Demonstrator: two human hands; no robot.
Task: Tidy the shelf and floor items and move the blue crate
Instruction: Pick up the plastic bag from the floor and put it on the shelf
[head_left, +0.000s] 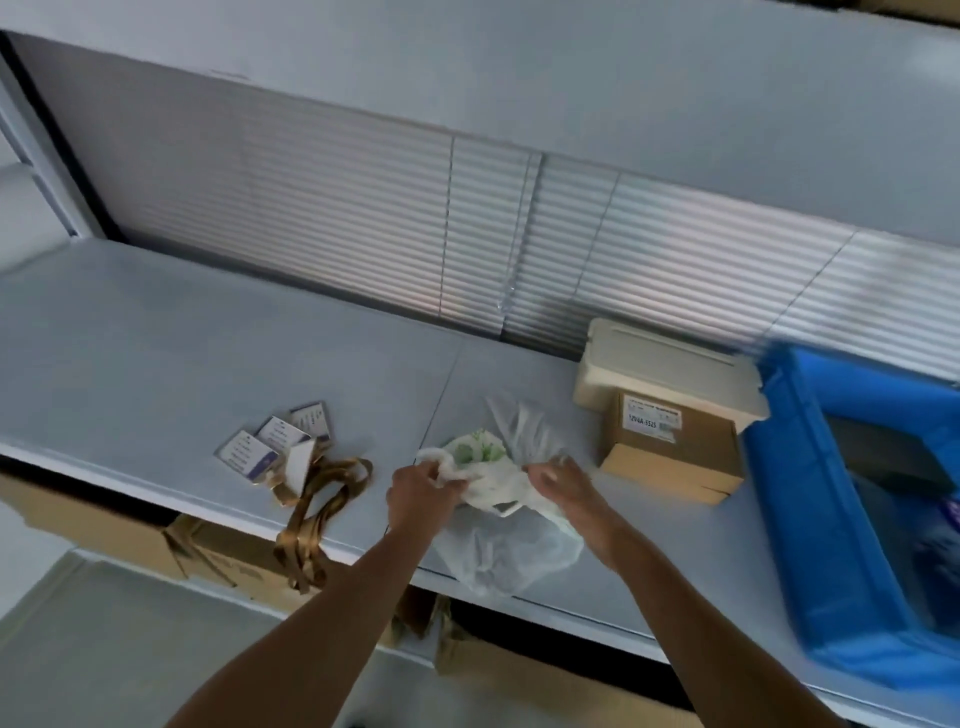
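both hands work at the same thin, crinkled white plastic bag (498, 499) near the front edge of the pale grey shelf (156, 353): the left hand (421, 491) has its fingers curled and pinched onto a bunched fold at the bag's left side, and the right hand (563, 486) is closed in a loose grip on the bag's right side. the bag is translucent with a faint green print on top, and its lower part hangs slightly past the shelf edge. to the left, well apart from the hands, lie several small white cards (275, 441) tied to limp tan ribbon lanyards (317, 514) that trail over the front edge. just right of the bag sits a flat brown cardboard box (675, 452) with a white label, and a cream plastic container (670, 364) lies behind it, touching. the blue crate (831, 519), hard smooth plastic, stands on the shelf's right end, blurred, with dark contents i cannot make out. the shelf's left half is open. slatted blinds (415, 234) back the shelf, and brown cartons (223, 561) sit on the level below.
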